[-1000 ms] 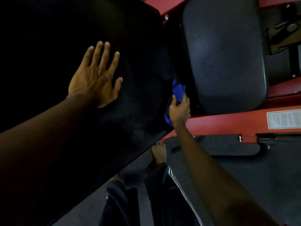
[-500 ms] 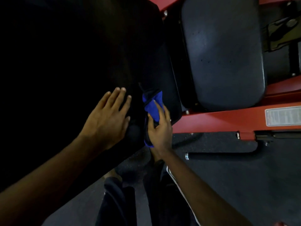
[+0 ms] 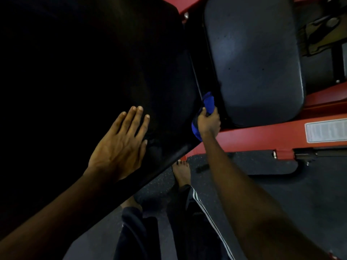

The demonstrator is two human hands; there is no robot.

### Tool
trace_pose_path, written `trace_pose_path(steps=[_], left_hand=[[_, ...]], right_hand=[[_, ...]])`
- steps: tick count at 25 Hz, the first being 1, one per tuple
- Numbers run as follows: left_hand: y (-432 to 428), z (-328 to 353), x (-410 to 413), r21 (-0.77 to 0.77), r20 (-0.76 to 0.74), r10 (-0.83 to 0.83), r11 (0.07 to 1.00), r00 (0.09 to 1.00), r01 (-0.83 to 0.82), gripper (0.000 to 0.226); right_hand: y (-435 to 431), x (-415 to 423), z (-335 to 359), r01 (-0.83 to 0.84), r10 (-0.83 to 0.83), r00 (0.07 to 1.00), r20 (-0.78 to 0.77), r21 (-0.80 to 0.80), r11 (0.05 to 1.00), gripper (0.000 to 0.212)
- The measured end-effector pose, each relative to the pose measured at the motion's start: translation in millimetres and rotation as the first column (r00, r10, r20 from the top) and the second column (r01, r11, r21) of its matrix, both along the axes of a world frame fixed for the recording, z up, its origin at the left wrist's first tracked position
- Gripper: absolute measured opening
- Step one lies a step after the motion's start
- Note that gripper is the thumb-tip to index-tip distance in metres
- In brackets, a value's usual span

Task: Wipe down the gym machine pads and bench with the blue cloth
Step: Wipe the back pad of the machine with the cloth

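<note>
Left hand (image 3: 120,147): flat, fingers straight and close together, palm down on the big pad (image 3: 159,81), lower centre-left of the frame. It holds nothing. I judge it is bracing the pad.

Right hand (image 3: 208,122): fist closed round the cloth (image 3: 209,102), centre of the frame. One end of the cloth sticks up out of the fist into the dark gap between the big pad and the seat pad (image 3: 253,62). The other end bulges out at the left of the wrist, against the big pad's lower right edge.

Step in hand, as I judge it: wiping the big pad's side edge along the gap, near its lower corner.

Progress:
- Big pad: fills the upper left of the frame and is too dark to read. No streaks or damp marks show, so I cannot tell whether its face is done.
- Seat pad, upper right: dull grey sheen with a few small dark specks. The cloth is beside it, not on its top. I would count its top as not yet confirmed.
- Frame (image 3: 253,136), red, centre right below the seat pad: not part of the job.
- Bench and any other pads: not identifiable here.

Estimate: somewhere mid-task. The gap edge is being worked, and the seat pad's top and everything out of frame remain to check.
</note>
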State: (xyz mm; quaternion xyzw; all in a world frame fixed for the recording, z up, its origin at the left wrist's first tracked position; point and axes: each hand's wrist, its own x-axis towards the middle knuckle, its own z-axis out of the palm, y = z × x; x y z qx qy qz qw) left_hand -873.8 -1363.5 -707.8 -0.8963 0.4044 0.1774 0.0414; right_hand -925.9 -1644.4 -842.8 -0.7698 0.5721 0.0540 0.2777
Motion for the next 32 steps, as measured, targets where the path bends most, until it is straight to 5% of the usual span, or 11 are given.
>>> trace_pose_path(steps=[4, 10, 14, 18, 22, 26, 29, 32], left_hand=[[0, 0, 0, -0.004, 0.013, 0.001, 1.000, 1.000, -0.001, 0.070], [-2, 3, 0, 0.004, 0.004, 0.003, 1.000, 1.000, -0.003, 0.070], [3, 2, -1, 0.034, 0.045, -0.021, 0.999, 0.999, 0.020, 0.070], [2, -1, -3, 0.039, 0.065, -0.038, 0.999, 0.997, 0.035, 0.066], [1, 1, -3, 0.044, 0.028, -0.027, 0.999, 0.999, 0.026, 0.067], [12, 21, 15, -0.060, -0.039, 0.084, 0.995, 0.996, -0.086, 0.073], [76, 63, 36, -0.061, 0.026, 0.158, 0.986, 0.987, -0.156, 0.080], [144, 93, 39, -0.014, 0.098, 0.179, 0.984, 0.979, -0.179, 0.068]], right_hand=[[50, -12, 32, -0.170, 0.171, 0.979, 0.110, -0.018, 0.985, 0.047], [109, -66, 72, -0.535, 0.499, 0.798, 0.340, 0.017, 0.845, 0.047], [67, -39, 42, -0.396, 0.387, 0.883, 0.265, -0.019, 0.918, 0.047], [34, -4, 21, -0.048, 0.051, 0.994, 0.099, -0.032, 0.998, 0.049], [85, -11, 55, -0.208, 0.212, 0.959, 0.186, -0.038, 0.977, 0.045], [194, -60, 130, -0.559, 0.547, 0.769, 0.331, -0.069, 0.826, 0.047], [200, -69, 142, -0.724, 0.697, 0.621, 0.360, -0.079, 0.686, 0.048], [163, -36, 107, -0.549, 0.529, 0.769, 0.359, -0.052, 0.834, 0.049]])
